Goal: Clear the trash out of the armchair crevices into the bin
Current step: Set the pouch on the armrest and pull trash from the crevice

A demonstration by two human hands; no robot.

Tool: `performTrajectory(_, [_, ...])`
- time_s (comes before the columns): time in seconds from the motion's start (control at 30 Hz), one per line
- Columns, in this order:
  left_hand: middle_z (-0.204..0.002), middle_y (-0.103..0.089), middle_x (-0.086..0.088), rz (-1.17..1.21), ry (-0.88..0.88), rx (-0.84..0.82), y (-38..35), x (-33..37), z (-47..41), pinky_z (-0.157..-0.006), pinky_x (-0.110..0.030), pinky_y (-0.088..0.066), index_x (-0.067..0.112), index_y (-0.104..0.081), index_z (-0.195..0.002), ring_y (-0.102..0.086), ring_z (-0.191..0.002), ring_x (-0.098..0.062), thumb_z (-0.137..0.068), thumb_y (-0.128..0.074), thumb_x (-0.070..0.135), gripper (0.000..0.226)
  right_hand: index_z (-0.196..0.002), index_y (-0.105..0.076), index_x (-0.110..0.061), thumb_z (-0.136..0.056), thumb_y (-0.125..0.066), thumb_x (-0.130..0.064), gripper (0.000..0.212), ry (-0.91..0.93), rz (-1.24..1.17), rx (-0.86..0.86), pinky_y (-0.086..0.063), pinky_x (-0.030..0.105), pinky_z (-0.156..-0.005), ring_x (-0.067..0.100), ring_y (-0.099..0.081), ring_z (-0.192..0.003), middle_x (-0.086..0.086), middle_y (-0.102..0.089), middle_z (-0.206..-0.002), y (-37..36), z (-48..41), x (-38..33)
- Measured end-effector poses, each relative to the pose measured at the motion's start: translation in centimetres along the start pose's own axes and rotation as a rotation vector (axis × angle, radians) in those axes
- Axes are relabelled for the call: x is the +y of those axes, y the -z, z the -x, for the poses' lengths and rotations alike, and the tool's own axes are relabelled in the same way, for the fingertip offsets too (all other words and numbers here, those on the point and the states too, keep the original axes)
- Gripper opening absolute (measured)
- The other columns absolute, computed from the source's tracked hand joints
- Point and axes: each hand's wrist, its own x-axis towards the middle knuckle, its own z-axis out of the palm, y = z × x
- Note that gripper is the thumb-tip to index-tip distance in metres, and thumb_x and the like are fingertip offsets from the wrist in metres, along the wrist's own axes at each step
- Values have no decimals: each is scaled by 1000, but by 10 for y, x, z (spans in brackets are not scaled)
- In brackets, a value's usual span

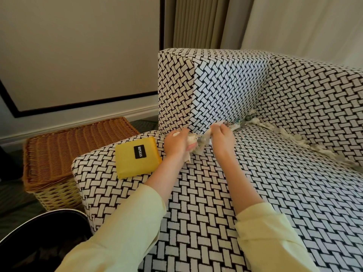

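Note:
The armchair (255,193) has black-and-white woven-pattern fabric. Crumpled pale paper trash (294,140) lies along the crevice between seat and backrest, running to the right. At the crevice's left end, where the armrest meets the seat, my left hand (177,143) grips a wad of crumpled paper (191,143). My right hand (222,138) is just right of it, fingers curled round more crumpled paper at the crevice (234,126). A black bin (39,232) with a dark liner stands at the lower left, beside the armchair.
A yellow pouch with a black label (135,156) lies on the left armrest. A wicker basket with a closed lid (64,154) stands left of the chair, behind the bin. Wall and curtains rise behind the backrest.

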Motion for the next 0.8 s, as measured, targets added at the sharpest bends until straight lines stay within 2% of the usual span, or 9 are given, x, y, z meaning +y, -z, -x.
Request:
performTrajectory(0.07, [-79,-61,-5,64,21,-18,2,0,-1,-56,-21,-51,15,-56,-74,-61,-63,-14,-90,-55,19,16,-57,-32,-16,-94,-38,-14,37,-71,-17,9,-21,20,-46,8,-24,-49,-4,-31,-55,-7,3,0])
performTrajectory(0.13, [-80,-62,-5,102,56,-54,3,0,-1,-60,-22,-50,15,-57,-77,-60,-63,-14,-90,-55,22,15,-56,-32,-16,-93,-39,-17,38,-168,-47,-9,-21,22,-48,9,-23,-49,-2,-32,-55,-14,4,-1])
performTrajectory(0.23, [-79,-62,-5,126,109,-135,0,-2,1,-58,-22,-50,13,-57,-79,-59,-58,-11,-91,-54,25,18,-64,-40,-13,-92,-40,-20,30,-383,-237,-35,-29,25,-50,12,-34,-55,4,-43,-65,-25,7,-2])
performTrajectory(0.33, [-75,-61,-3,156,160,-148,-6,-2,8,-48,-18,-50,12,-56,-79,-59,-53,-9,-91,-54,23,17,-71,-46,-10,-94,-41,-20,26,-509,-423,-6,-35,20,-42,12,-44,-53,4,-48,-65,-31,14,-5])
performTrajectory(0.5, [-76,-61,-4,68,125,-120,-12,3,14,-65,-27,-49,14,-57,-72,-57,-64,-15,-87,-53,21,17,-80,-52,-7,-91,-46,-19,17,-564,-593,66,-44,25,-52,16,-54,-59,7,-55,-70,-29,15,-14])
performTrajectory(0.6, [-72,-59,-3,-16,33,-122,-11,12,16,-68,-30,-46,16,-55,-66,-54,-65,-17,-86,-51,24,22,-74,-52,-9,-91,-46,-20,20,-593,-706,47,-45,26,-55,17,-55,-59,4,-55,-66,-32,17,-25])
performTrajectory(0.67, [-78,-62,-6,-83,-63,-101,-9,18,17,-78,-37,-49,18,-57,-66,-57,-75,-21,-84,-49,32,24,-72,-51,-10,-91,-45,-21,23,-622,-813,7,-45,27,-55,17,-54,-60,4,-53,-67,-35,19,-31])
performTrajectory(0.73, [-87,-66,-7,-136,-79,-81,-4,23,16,-86,-39,-49,20,-60,-71,-59,-85,-25,-77,-47,42,27,-70,-50,-11,-93,-42,-19,25,-628,-915,-36,-45,26,-53,15,-53,-60,3,-52,-66,-36,23,-40])
performTrajectory(0.8, [-84,-65,-5,-79,-49,-107,1,31,20,-79,-31,-49,18,-61,-73,-60,-76,-20,-81,-51,36,23,-68,-49,-12,-95,-41,-17,29,-619,-955,-47,-44,22,-50,12,-51,-57,1,-51,-63,-38,27,-50])
